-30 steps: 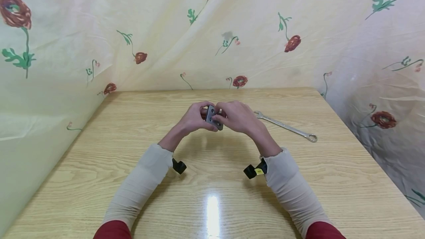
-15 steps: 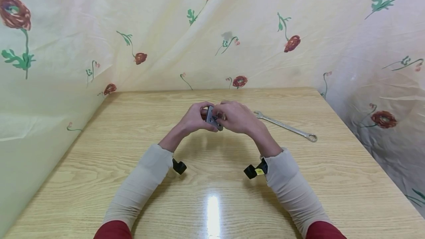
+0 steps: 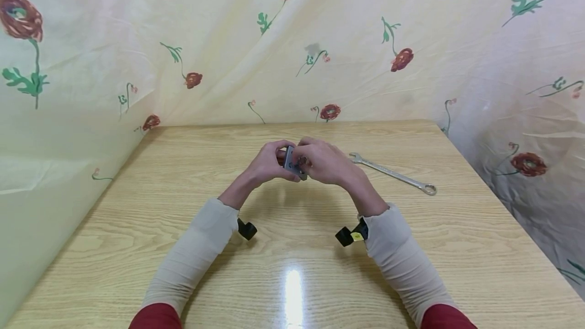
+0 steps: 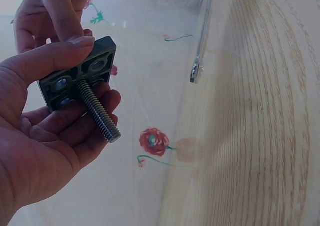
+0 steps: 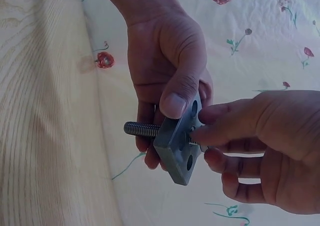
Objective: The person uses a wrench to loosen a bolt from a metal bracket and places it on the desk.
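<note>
My left hand [image 3: 266, 164] grips a grey square plate [image 5: 172, 148] by its edges, thumb on one side and fingers round the other, above the table. Several holes pierce the plate. A threaded bolt [image 4: 99, 111] runs through its middle, a long stretch of thread sticking out on the left hand's palm side. On the opposite face, the fingers of my right hand [image 5: 272, 148] pinch the bolt's other end, where a short bit of thread shows close to the plate. Those fingers partly hide that end. In the head view both hands [image 3: 326, 162] meet at the plate.
A combination wrench [image 3: 394, 172] lies on the wood-grain table [image 3: 283, 248] to the right of the hands. Behind and at both sides hangs a flowered cloth [image 3: 237, 39]. Wrist cameras [image 3: 346, 236] jut from the sleeves.
My right hand's fingers have shifted and curled further round the bolt's end, with the thumb lower. The left hand and plate stay in about the same place; the wrench has not moved.
</note>
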`<state>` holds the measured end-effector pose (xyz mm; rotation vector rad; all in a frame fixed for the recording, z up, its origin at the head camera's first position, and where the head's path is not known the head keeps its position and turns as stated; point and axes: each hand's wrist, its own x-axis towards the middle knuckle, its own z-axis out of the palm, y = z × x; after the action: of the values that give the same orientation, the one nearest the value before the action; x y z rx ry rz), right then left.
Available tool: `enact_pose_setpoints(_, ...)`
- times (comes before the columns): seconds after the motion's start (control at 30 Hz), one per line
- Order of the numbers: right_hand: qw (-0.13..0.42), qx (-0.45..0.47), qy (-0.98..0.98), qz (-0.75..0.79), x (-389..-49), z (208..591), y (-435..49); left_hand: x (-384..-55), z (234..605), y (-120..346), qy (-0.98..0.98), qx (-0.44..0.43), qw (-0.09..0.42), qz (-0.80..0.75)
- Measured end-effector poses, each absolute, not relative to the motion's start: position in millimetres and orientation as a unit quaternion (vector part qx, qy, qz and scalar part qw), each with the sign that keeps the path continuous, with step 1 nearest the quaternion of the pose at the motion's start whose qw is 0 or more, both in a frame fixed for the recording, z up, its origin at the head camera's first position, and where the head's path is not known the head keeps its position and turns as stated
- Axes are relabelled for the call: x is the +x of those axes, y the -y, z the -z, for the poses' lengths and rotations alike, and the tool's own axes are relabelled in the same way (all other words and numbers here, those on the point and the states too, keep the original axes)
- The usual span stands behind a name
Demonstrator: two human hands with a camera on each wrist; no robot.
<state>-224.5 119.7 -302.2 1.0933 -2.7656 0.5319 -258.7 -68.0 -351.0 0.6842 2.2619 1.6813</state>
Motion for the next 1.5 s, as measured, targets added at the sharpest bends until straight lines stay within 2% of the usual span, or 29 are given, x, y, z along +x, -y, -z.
enact_pose_setpoints(0.43, 0.049, 0.289, 0.945, -0.146, -227.3, 302.9, -118.8, -256.6, 349.2, 68.2, -0.776, 0.234, 0.112, -0.575)
enact_pose_setpoints(1.2, 0.075, 0.352, 0.919, -0.161, -227.4, 304.4, -119.6, -257.6, 349.6, 68.4, -0.773, 0.235, 0.112, -0.579)
enact_pose_setpoints(1.5, 0.068, 0.359, 0.914, -0.178, -226.2, 302.9, -120.2, -257.5, 349.8, 68.7, -0.773, 0.235, 0.113, -0.578)
